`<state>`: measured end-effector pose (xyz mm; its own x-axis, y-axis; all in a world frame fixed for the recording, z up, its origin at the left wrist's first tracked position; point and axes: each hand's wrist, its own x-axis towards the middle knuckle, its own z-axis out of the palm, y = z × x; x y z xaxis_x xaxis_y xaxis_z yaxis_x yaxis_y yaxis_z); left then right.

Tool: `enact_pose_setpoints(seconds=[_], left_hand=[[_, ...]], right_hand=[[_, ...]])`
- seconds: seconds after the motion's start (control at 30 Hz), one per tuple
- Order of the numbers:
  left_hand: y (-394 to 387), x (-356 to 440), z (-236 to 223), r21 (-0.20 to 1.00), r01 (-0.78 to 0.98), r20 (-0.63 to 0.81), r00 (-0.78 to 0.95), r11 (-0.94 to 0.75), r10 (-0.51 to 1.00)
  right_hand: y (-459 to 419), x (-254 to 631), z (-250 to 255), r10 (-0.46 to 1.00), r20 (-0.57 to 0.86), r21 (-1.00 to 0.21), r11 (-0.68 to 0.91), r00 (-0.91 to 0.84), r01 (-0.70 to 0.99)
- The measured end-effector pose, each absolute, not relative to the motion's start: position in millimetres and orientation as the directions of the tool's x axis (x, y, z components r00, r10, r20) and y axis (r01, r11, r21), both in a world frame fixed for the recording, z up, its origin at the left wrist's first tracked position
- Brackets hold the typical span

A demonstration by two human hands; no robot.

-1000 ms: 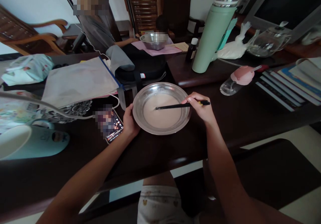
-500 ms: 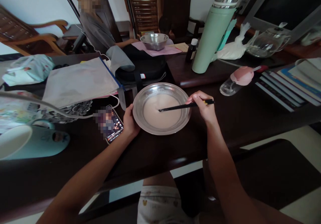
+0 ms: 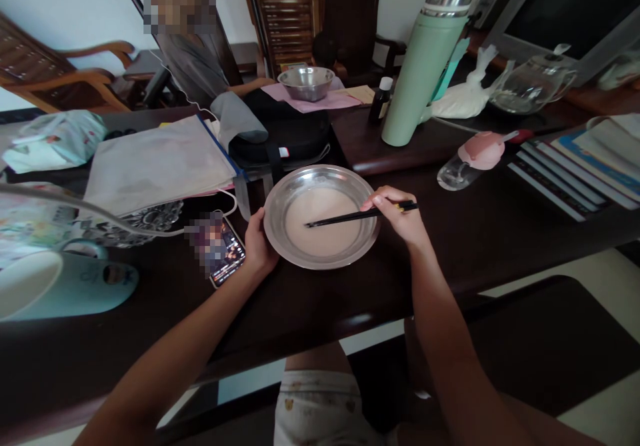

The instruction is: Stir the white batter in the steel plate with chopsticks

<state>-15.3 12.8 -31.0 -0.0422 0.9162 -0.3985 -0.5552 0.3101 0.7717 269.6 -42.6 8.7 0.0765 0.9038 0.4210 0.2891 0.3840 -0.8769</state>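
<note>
A wide metal bowl (image 3: pixel 273 223) sits on the dark table in front of me, holding a pale, milky liquid (image 3: pixel 323 233). My left hand (image 3: pixel 259 245) grips the bowl's left rim, thumb on the edge and the other fingers hidden beneath. In my right hand (image 3: pixel 397 216) is a pair of black chopsticks (image 3: pixel 345 218), pinched near their yellow-marked upper ends. Their tips dip into the liquid left of the bowl's middle. Just left of my left hand lies a phone (image 3: pixel 227 253) with its screen lit.
A light-blue mug (image 3: pixel 95 286) stands at the left, near a plastic document pouch (image 3: pixel 160 159). Behind the bowl are a black case (image 3: pixel 285 133) and a second metal bowl (image 3: pixel 307 85). A green thermos (image 3: pixel 420 79), a pink-topped bottle (image 3: pixel 480 153) and stacked books (image 3: pixel 560 179) are rightward. Another person (image 3: pixel 193 66) sits beyond.
My right hand has shifted left and slightly down with the chopsticks, and their tips have moved left through the liquid. My left hand stays on the bowl's rim.
</note>
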Motion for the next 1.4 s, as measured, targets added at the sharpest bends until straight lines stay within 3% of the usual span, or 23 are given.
enact_pose_setpoints(seconds=[0.2,0.4,0.57,0.77,0.93,1.1,1.3,1.4], left_hand=[[15,-18,-39,0.791,-0.542,-0.352,-0.025,0.283,0.936],[15,-19,-42,0.800,-0.535,-0.330,-0.014,0.272,0.944],[16,-19,-42,0.799,-0.535,-0.328,-0.003,0.276,0.945],[16,-18,-41,0.802,-0.534,-0.322,-0.011,0.267,0.947],[16,-18,-40,0.796,-0.538,-0.336,-0.012,0.277,0.942],[15,-17,-39,0.787,-0.545,-0.361,-0.029,0.288,0.932],[16,-18,-43,0.793,-0.548,-0.334,-0.024,0.267,0.942],[16,-19,-45,0.795,-0.546,-0.323,-0.011,0.264,0.946]], right_hand=[[-42,270,9,0.871,0.450,-0.878,0.391,0.198,0.277],[-42,268,8,0.884,0.455,-0.867,0.413,0.108,0.279],[-42,270,7,0.864,0.455,-0.876,0.390,0.217,0.282],[-42,270,7,0.889,0.451,-0.861,0.410,0.081,0.301],[-42,271,7,0.870,0.460,-0.871,0.403,0.177,0.281],[-42,270,7,0.897,0.437,-0.869,0.400,0.072,0.293],[-43,270,7,0.868,0.463,-0.867,0.402,0.182,0.294],[-43,269,8,0.894,0.436,-0.878,0.397,0.105,0.267]])
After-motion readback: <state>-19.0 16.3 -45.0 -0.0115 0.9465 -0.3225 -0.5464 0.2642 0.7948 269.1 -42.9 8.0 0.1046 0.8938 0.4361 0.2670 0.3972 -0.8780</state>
